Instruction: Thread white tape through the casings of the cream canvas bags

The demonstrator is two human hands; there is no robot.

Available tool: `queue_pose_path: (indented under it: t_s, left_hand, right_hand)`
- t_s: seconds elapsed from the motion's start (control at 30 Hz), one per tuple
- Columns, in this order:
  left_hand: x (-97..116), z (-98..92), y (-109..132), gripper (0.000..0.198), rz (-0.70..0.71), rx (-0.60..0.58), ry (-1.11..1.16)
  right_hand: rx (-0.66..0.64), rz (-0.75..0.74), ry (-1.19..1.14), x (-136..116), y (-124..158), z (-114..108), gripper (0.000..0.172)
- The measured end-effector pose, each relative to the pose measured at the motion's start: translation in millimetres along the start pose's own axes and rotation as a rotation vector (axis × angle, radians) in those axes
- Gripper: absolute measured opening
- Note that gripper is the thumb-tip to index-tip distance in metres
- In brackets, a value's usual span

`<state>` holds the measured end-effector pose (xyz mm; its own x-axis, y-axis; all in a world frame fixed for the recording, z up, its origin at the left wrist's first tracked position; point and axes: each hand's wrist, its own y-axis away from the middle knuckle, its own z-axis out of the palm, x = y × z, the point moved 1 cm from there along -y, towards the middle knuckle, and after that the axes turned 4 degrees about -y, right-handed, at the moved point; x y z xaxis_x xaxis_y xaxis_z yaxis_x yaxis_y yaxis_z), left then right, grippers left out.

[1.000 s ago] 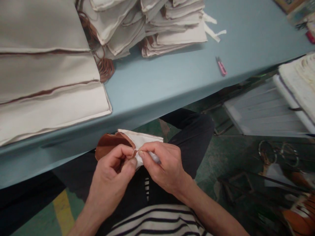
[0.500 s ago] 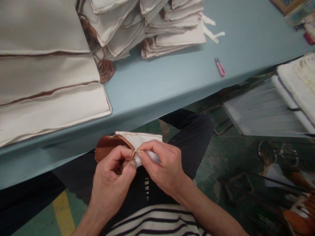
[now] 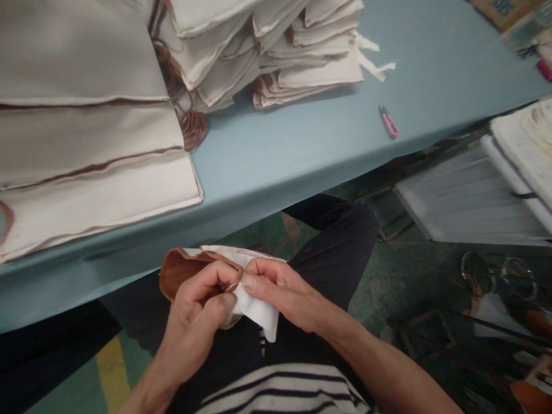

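Observation:
Over my lap is a brown-and-white sewn pouch (image 3: 183,267), its brown side curling open to the left and a pale panel behind. My left hand (image 3: 200,316) pinches its edge, thumb and forefinger together, with a thin light cord at the fingertips. Right beside it, my right hand (image 3: 280,287) pinches the same edge and a white cloth (image 3: 261,313) that hangs down below the fingers. The fingertips nearly touch, and the exact spot between them is partly hidden.
A blue-covered table (image 3: 267,155) lies ahead, bearing stacked pale pieces (image 3: 319,75), larger flat pale panels (image 3: 129,184), a brown cord bundle (image 3: 194,129) and pink thread snips (image 3: 389,122). To the right stands a translucent plastic bin (image 3: 466,195) near metal rings (image 3: 478,273).
My right hand has turned flatter, and the white cloth now hangs lower beneath it. Both hands stay at the pouch's edge. The view has shifted slightly.

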<state>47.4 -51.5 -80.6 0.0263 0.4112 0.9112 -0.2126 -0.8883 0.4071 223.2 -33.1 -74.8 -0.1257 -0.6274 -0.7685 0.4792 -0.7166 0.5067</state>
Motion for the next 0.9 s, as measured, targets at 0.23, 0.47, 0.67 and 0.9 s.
queue_pose_path:
  t_s: [0.23,0.47,0.67,0.9]
  left_hand:
    - [-0.6,-9.2,-7.8,0.013,-0.111,-0.046,0.087]
    - [9.7,-20.6,-10.7,0.011,-0.004,-0.100,-0.162]
    - [13.9,-22.2,-9.4,0.020,0.021,-0.122,-0.224]
    - [15.1,-20.5,-16.9,0.027,-0.012,-0.055,-0.416]
  right_hand:
    - [0.196,-0.176,0.223,-0.6,7.1,3.4,0.038]
    - [0.365,-0.235,0.602,0.2,8.6,6.0,0.018]
    - [0.349,-0.237,0.624,3.9,2.0,5.2,0.017]
    - [0.340,-0.248,0.685,9.5,1.6,3.8,0.014]
